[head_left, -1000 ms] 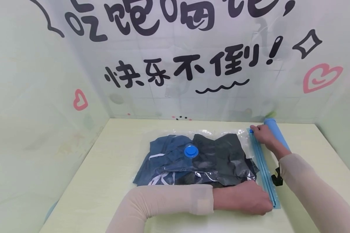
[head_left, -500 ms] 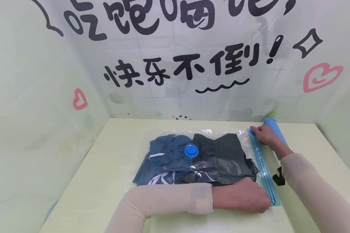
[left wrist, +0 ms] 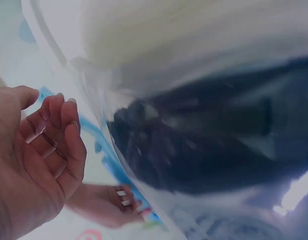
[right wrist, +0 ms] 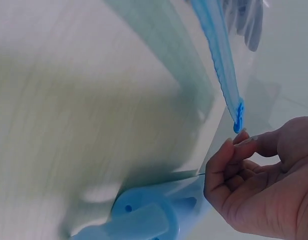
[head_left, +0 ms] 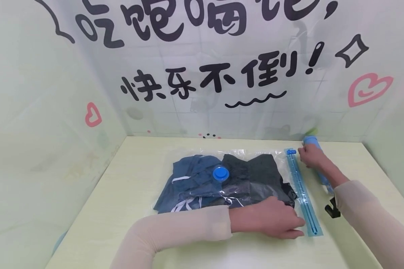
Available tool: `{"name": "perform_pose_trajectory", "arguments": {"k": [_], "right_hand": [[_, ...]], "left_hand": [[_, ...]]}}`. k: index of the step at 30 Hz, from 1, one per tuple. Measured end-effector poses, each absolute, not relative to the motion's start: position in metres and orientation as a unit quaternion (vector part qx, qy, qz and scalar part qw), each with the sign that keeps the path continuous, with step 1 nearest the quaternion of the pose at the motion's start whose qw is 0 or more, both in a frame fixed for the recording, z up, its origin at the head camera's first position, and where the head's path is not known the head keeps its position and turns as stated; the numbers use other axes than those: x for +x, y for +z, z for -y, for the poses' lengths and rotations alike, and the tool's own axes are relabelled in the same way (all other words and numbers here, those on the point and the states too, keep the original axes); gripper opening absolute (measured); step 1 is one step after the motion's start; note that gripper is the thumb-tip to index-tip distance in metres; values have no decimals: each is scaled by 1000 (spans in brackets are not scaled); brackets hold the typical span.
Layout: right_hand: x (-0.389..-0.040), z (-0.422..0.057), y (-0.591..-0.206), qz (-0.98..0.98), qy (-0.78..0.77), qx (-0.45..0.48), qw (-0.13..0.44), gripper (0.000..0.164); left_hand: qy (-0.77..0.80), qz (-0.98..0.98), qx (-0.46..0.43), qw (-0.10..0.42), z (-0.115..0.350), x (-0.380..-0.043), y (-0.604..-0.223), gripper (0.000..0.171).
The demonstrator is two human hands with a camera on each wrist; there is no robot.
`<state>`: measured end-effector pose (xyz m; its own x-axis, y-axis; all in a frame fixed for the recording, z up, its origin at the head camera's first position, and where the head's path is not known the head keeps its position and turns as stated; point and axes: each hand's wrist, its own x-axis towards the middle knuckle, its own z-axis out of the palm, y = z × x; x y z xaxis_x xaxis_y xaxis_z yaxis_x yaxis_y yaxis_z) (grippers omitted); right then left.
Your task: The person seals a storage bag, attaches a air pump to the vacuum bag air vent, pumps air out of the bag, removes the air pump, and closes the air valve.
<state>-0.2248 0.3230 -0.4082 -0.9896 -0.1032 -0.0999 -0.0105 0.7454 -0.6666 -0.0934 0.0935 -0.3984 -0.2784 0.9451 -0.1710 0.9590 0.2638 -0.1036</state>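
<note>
A clear vacuum storage bag [head_left: 235, 195] lies flat, with a blue garment [head_left: 195, 170] and a dark garment [head_left: 256, 175] inside. Its round blue valve [head_left: 220, 173] faces up. Along its right end runs a blue zip strip [head_left: 302, 192], with a small blue slider [head_left: 291, 152] at the far end. My right hand [head_left: 312, 155] is just right of the slider, fingers loosely curled and empty; in the right wrist view the fingertips [right wrist: 238, 140] are close beside the slider. Over the bag's near right corner, my left hand [head_left: 274, 218] is empty, fingers relaxed and slightly bent.
A light blue hand pump [head_left: 310, 140] lies at the back right, partly hidden behind the right hand and wrist. The pale tabletop [head_left: 121, 179] ends at a printed sheet [head_left: 175, 123] hung behind it, with similar sheets at both sides.
The right hand has let go of the slider end of the zip strip and moved right. The left hand has come off the strip's near end, shifting left with its fingers loosened.
</note>
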Motion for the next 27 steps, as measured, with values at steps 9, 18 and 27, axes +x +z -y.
{"name": "perform_pose_trajectory", "arguments": {"k": [9, 18, 27], "right_hand": [[-203, -327, -411, -954, -290, -70, 22, 26], [-188, -335, -405, -954, -289, -69, -23, 23], [-186, -285, -398, -946, -286, -151, -18, 22]], "left_hand": [[50, -818, 573, 24, -32, -124, -391, 27], [140, -872, 469, -3, 56, -164, -384, 24], [75, -941, 297, 147, 113, -185, -393, 96]]}}
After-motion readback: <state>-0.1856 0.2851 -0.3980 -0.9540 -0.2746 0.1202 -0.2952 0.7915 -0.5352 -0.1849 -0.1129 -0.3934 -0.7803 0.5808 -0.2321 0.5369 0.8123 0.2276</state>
